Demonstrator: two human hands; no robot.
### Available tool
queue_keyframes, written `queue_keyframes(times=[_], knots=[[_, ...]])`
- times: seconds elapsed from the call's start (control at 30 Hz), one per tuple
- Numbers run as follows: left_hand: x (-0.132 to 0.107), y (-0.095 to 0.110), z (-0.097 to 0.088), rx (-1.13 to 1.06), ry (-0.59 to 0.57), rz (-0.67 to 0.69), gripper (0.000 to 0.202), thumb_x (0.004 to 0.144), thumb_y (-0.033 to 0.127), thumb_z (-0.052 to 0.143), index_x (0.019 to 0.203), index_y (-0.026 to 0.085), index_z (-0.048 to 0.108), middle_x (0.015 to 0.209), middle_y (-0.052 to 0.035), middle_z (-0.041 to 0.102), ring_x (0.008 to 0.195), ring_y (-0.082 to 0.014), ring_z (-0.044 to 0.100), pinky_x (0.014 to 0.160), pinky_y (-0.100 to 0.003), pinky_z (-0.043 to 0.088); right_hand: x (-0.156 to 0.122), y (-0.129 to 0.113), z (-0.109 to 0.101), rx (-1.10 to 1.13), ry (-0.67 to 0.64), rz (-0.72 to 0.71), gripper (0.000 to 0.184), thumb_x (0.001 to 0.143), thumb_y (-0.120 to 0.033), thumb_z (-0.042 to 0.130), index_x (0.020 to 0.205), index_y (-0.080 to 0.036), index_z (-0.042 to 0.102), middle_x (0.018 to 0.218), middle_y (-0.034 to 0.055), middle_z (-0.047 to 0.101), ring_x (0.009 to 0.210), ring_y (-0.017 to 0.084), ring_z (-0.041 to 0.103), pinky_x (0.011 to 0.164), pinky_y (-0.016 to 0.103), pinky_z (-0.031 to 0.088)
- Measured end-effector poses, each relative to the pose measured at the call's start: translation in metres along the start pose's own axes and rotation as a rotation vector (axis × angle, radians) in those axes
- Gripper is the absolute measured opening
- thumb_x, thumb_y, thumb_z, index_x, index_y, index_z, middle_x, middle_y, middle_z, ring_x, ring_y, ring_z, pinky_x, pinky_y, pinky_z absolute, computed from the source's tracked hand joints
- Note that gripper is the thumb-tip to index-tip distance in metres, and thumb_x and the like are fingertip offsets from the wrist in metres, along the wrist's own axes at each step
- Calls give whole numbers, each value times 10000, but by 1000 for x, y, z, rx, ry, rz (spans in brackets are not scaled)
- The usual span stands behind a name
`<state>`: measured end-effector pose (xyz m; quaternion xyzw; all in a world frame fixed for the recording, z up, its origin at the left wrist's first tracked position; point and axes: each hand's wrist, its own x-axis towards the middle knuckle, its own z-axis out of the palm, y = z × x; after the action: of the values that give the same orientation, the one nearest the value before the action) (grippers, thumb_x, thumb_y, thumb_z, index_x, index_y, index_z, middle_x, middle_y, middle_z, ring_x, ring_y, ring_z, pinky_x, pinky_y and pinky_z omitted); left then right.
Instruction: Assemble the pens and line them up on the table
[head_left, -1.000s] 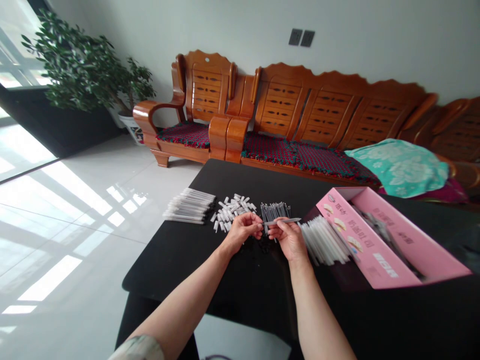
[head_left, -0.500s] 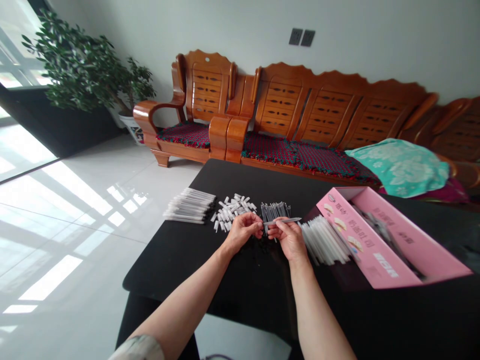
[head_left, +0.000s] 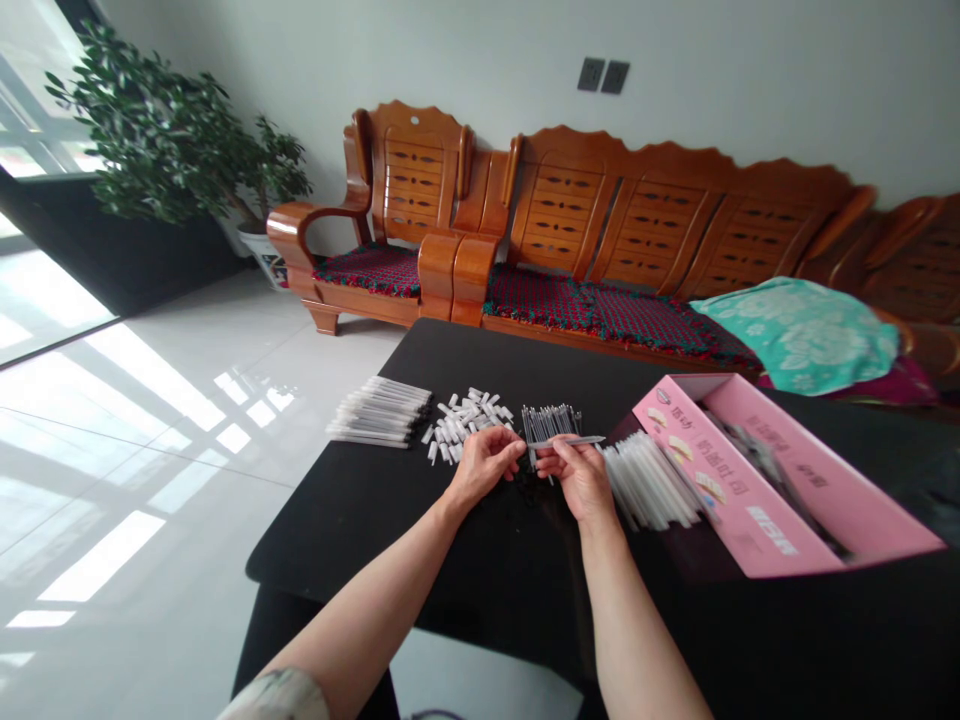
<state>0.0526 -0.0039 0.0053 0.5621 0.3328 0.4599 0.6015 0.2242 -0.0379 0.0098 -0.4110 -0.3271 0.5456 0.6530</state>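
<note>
My right hand pinches a thin grey pen refill that lies level and points right. My left hand is closed at the refill's left end, fingertips touching it; what they hold there is too small to make out. Both hands hover over a black table. Just behind them lies a bunch of dark refills. A heap of small white caps sits left of that bunch. Clear pen barrels lie in a pile right of my right hand.
A row of assembled white pens lies at the table's left edge. An open pink box stands at the right. Behind the table are a wooden sofa, an armchair, a green cloth and a potted plant.
Almost nothing differs: both hands stay together at the refill, with only slight finger movement.
</note>
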Motion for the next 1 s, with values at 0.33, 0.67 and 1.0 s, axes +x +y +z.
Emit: queue_keyframes(times=[0.33, 0.67, 1.0], knots=[[-3, 8, -1, 275, 29, 56, 265, 816, 387, 651, 772, 126, 635, 504, 29, 543, 415, -68, 477, 433, -166, 358, -1, 1, 1, -3, -11, 5, 231, 724, -280, 797, 857, -138, 674, 703, 65, 750, 536, 181, 710, 471, 243, 586], [-5, 9, -3, 366, 24, 85, 383, 884, 458, 553, 719, 124, 639, 490, 19, 513, 422, -74, 463, 427, -178, 310, 0, 2, -1, -6, -8, 0, 227, 728, -279, 794, 860, -138, 674, 717, 73, 754, 531, 180, 707, 474, 245, 585], [-4, 8, -4, 356, 47, 145, 272, 817, 390, 658, 899, 131, 666, 676, -11, 631, 513, -87, 524, 497, -189, 375, 0, 1, -2, -18, -17, -3, 215, 741, -286, 782, 868, -144, 682, 718, 67, 753, 541, 182, 711, 483, 251, 587]])
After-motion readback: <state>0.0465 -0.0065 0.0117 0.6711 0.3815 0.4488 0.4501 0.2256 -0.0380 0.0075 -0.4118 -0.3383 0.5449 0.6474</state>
